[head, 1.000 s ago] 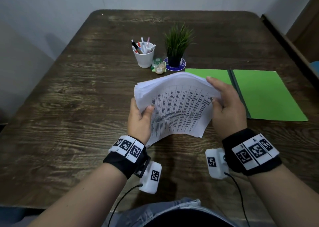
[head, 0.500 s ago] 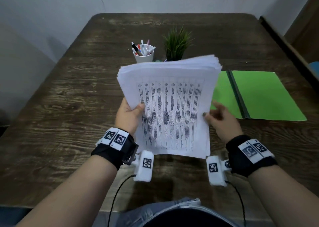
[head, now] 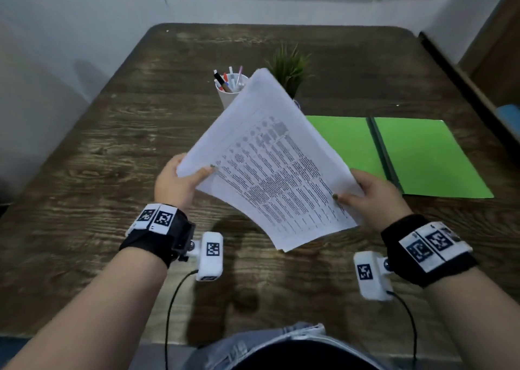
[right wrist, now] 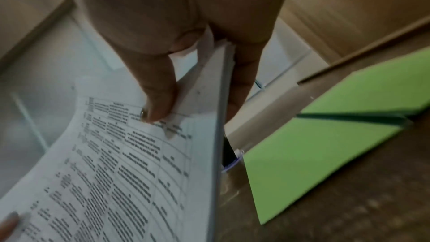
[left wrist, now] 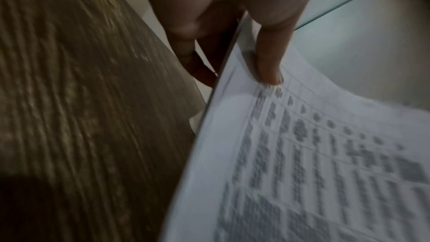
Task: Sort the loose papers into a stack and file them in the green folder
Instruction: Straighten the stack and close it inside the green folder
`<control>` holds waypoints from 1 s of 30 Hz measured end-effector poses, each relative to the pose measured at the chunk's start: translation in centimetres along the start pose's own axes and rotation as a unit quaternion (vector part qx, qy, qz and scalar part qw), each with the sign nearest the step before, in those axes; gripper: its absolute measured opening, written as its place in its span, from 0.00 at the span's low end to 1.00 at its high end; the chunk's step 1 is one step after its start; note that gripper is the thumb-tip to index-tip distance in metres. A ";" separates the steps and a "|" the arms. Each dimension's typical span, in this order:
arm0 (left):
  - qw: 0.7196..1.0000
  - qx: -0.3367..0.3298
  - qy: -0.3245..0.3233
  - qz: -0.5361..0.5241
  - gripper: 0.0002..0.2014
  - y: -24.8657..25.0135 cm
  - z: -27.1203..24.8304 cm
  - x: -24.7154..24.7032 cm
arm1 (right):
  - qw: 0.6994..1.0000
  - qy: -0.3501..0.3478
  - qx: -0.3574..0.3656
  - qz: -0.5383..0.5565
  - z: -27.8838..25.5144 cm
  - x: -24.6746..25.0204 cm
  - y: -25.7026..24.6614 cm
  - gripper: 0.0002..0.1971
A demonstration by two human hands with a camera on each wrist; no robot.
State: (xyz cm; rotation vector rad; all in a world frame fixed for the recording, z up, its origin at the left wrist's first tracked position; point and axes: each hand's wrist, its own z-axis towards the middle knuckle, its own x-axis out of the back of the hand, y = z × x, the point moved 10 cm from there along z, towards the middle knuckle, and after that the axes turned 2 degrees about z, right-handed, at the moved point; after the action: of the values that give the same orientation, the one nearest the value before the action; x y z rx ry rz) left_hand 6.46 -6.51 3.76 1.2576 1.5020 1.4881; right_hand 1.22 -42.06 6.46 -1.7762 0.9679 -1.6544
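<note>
Right hand [right wrist: 186, 25] pinching printed paper stack [right wrist: 130, 181] (thumb on top) — open green folder [right wrist: 314, 154] beyond

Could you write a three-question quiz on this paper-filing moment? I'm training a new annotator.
1. True or false: the green folder lies shut on the table.
2. Which hands grip the paper stack? A) left hand only B) right hand only C) both
3. Fill in: the white cup beside the plant holds ____.

Key: 1 false, it lies open; 2 C, each thumb presses on the printed top sheet; 3 pens.
</note>
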 end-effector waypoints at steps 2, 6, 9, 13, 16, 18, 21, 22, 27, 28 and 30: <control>0.995 -0.015 -0.032 0.093 0.18 -0.2 0.1 0.4 | 0.998 -0.009 0.024 -0.056 0.0 0.5 -1.7 0.09; 0.988 0.002 -0.088 0.126 0.18 -2.2 -1.2 -1.1 | 0.967 0.001 0.091 -0.240 -0.4 0.6 -5.7 0.11; 0.982 0.011 -0.087 0.166 0.14 -4.0 -1.8 -1.8 | 0.938 -0.024 0.119 -0.324 -0.4 -1.1 -7.4 0.10; 0.989 0.031 -0.082 0.118 0.13 -5.3 -2.8 -2.2 | 0.947 -0.025 0.089 -0.307 -0.3 -2.2 -7.0 0.08; 0.991 0.020 -0.078 0.105 0.11 -4.9 -3.0 -2.4 | 0.980 0.015 0.028 -0.197 0.0 -0.2 -4.6 0.21; 0.992 0.015 -0.077 0.095 0.11 -4.6 -2.8 -2.5 | 0.998 0.037 -0.004 -0.045 -0.2 1.0 -2.4 0.27; 0.993 0.004 -0.091 0.069 0.12 -4.4 -2.3 -2.9 | 0.986 0.066 -0.058 0.144 -0.7 0.7 1.9 0.27; 0.993 0.000 -0.094 0.064 0.13 -4.3 -2.4 -3.2 | 0.983 0.076 -0.077 0.149 -0.7 0.1 3.3 0.22; 0.996 -0.038 -0.078 0.019 0.17 -3.2 -3.7 -4.5 | 0.968 0.118 -0.111 0.193 -0.7 -2.4 4.8 0.15; 0.996 -0.045 -0.074 0.012 0.16 -3.0 -3.9 -4.5 | 0.963 0.132 -0.106 0.209 -0.7 -2.2 4.5 0.16; 0.996 -0.048 -0.075 0.004 0.16 -3.0 -3.9 -4.4 | 0.959 0.150 -0.094 0.222 -0.8 -1.6 4.0 0.16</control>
State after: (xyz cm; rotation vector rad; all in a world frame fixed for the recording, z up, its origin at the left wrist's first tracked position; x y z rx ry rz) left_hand 3.65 -11.57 0.60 1.2884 1.3146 1.4213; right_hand -0.15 -43.18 2.42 -1.2997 1.5777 -1.5961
